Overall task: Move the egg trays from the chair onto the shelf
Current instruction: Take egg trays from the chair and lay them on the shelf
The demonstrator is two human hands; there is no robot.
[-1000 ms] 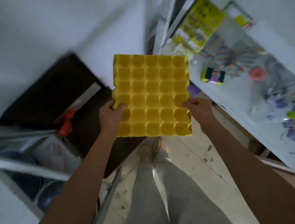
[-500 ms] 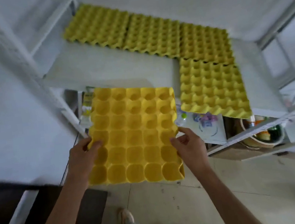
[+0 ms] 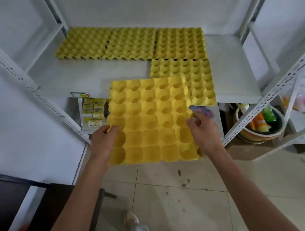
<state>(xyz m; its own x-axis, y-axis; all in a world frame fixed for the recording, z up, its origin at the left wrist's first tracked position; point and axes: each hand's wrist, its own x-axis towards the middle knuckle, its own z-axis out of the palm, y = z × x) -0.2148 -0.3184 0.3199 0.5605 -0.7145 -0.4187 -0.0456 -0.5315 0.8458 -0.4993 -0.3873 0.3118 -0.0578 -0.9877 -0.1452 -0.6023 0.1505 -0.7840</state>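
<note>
The step in hand appears to be the carry-in: the person holds a bright yellow moulded egg tray (image 3: 151,121) level in the air, its far edge just over the near lip of the white metal shelf (image 3: 227,65) and its near part out over the tiled floor. The left hand (image 3: 103,140) grasps the tray's left edge and the right hand (image 3: 203,127) grasps its right edge, fingers curled over the rims.

The next move likely calls for pushing the tray forward and lowering it into the bare patch on the shelf's near left, beside the near-right tray, squaring its edges with its neighbours before letting go.

Counted: four yellow egg trays (image 3: 176,43) already lie on the shelf, three in a row along the far side and one nearer on the right, touching that row. One more is in the hands, making five in view. The dark chair (image 3: 13,203) at near left shows no trays in its visible part.
</note>
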